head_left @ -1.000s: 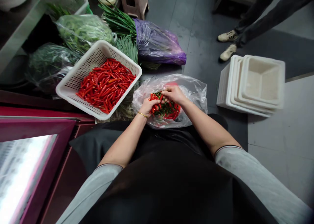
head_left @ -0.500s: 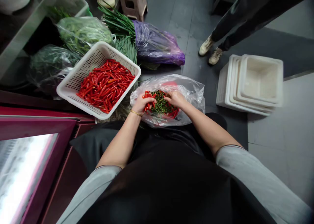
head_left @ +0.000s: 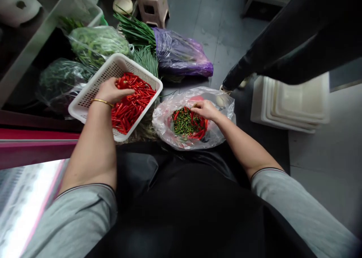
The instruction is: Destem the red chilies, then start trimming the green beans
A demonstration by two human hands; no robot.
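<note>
My left hand (head_left: 111,90), with a gold bangle at the wrist, is over the white perforated basket (head_left: 82,99). Its thumb is stretched away from the fingers, just above a heap of red chilies (head_left: 138,94). My right hand (head_left: 205,109) is above a clear plastic bag (head_left: 164,128) with its thumb and fingertips pinched together. Whatever is between those fingertips is too small to make out. Inside the bag lie green stems (head_left: 183,124), with more red chilies (head_left: 202,132) around their right and lower side.
Bagged greens (head_left: 97,43) and chives (head_left: 135,30) in a purple bag (head_left: 181,54) lie beyond the basket. A stool (head_left: 152,3) stands behind. Another person's dark-trousered leg (head_left: 271,54) is close by the bag, before stacked white tubs (head_left: 260,103).
My left hand has moved left from the bag to the basket; the handful of red chilies it held no longer shows clearly in it. The other person has stepped closer.
</note>
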